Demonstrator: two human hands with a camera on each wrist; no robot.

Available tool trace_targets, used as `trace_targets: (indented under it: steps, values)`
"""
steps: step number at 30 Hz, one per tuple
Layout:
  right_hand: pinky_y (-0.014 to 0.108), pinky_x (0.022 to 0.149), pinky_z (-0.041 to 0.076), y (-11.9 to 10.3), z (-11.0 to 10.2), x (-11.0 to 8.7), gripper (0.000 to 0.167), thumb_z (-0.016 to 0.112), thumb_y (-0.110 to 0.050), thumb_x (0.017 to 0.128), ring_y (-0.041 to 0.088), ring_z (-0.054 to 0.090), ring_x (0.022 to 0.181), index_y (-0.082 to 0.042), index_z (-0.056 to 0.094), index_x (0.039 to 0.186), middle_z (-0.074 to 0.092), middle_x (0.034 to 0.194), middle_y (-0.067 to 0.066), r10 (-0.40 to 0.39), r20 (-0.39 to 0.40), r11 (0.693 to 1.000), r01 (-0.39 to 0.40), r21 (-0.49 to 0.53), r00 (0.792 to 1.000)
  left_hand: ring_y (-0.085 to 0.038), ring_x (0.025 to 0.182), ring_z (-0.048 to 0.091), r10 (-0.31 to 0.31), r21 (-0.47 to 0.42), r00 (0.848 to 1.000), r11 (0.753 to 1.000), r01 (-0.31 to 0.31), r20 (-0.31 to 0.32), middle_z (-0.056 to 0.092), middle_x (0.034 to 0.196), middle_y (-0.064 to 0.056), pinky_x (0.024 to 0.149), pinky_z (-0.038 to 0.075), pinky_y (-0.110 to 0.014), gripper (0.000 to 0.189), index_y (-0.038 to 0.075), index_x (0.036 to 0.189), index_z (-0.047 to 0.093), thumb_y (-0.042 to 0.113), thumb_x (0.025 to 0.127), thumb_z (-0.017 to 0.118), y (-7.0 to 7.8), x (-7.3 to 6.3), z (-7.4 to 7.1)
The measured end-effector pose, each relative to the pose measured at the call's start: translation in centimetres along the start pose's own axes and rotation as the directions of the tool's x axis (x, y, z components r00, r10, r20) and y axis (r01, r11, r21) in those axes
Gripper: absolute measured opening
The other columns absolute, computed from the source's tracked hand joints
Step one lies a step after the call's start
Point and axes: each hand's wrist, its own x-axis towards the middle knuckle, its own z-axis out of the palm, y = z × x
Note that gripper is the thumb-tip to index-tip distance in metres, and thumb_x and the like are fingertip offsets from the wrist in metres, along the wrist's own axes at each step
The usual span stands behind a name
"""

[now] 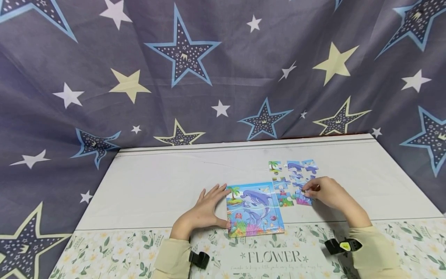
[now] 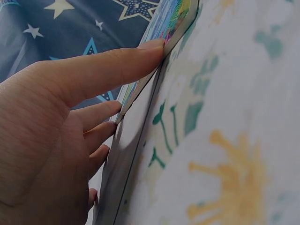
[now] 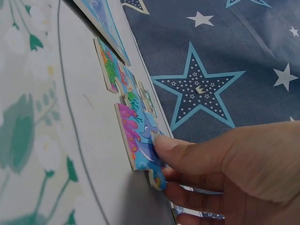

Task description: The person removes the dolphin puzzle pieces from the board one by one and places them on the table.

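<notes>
A dolphin picture puzzle board (image 1: 256, 207) lies flat near the table's middle. My left hand (image 1: 205, 211) spreads along its left edge, with the thumb at the lower corner and the index finger near the upper corner. In the left wrist view, that thumb (image 2: 117, 68) rests on the board's rim. Right of the board lie several jigsaw pieces (image 1: 285, 199) with dolphin, palm and coral parts. My right hand (image 1: 329, 193) pinches a jigsaw piece with magenta coral (image 3: 133, 138) at the group's lower right; its thumb lies on the printed face.
The white table cover (image 1: 167, 174) has a floral front band (image 1: 115, 248) with the word FLOWER. A dark star-patterned curtain (image 1: 223, 69) hangs behind and at both sides. Black straps with small devices (image 1: 343, 246) sit on the wrists.
</notes>
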Motion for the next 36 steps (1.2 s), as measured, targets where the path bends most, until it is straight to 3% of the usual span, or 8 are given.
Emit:
trace_targets:
  steps: [18, 24, 29, 36]
  values:
    - [0.031, 0.059, 0.048, -1.6, -0.4, -0.2, 0.021, 0.073, -0.008, 0.089, 0.015, 0.060, 0.071, 0.002, 0.070, 0.106, 0.068, 0.088, 0.005, -0.063, -0.054, 0.998, 0.063, 0.015, 0.997, -0.030, 0.151, 0.008, 0.005, 0.004, 1.000, 1.000, -0.005, 0.000, 0.021, 0.163, -0.009, 0.117, -0.007, -0.059, 0.103, 0.010, 0.154, 0.037, 0.035, 0.069, 0.089, 0.0, 0.1, 0.0]
    - [0.028, 0.059, 0.048, -2.8, 0.3, -0.2, 0.022, 0.072, -0.006, 0.089, 0.017, 0.060, 0.076, 0.001, 0.070, 0.109, 0.067, 0.090, 0.002, -0.113, -0.038, 0.991, 0.116, 0.069, 0.993, -0.031, 0.151, 0.009, 0.004, 0.002, 1.000, 1.000, -0.004, -0.001, 0.021, 0.163, -0.009, 0.117, -0.007, -0.060, 0.103, 0.010, 0.153, 0.037, 0.036, 0.069, 0.089, 0.0, 0.0, 0.0]
    - [0.026, 0.056, 0.050, -3.6, 1.3, 0.0, 0.022, 0.072, -0.006, 0.089, 0.017, 0.062, 0.074, 0.000, 0.069, 0.110, 0.067, 0.090, 0.000, -0.196, 0.012, 0.973, 0.193, 0.126, 0.981, -0.031, 0.151, 0.009, 0.001, 0.007, 1.000, 1.000, -0.001, -0.001, 0.021, 0.163, -0.009, 0.117, -0.007, -0.059, 0.103, 0.010, 0.154, 0.037, 0.036, 0.069, 0.089, 0.1, 0.0, 0.0]
    - [0.027, 0.062, 0.050, -4.5, 2.6, 0.2, 0.022, 0.074, -0.011, 0.088, 0.013, 0.059, 0.080, -0.006, 0.070, 0.109, 0.069, 0.097, 0.002, -0.257, 0.084, 0.955, 0.240, 0.177, 0.963, -0.030, 0.151, 0.009, -0.003, 0.015, 1.000, 1.000, 0.003, -0.002, 0.021, 0.164, -0.008, 0.118, -0.007, -0.059, 0.103, 0.011, 0.154, 0.037, 0.037, 0.069, 0.089, 0.0, 0.0, 0.0]
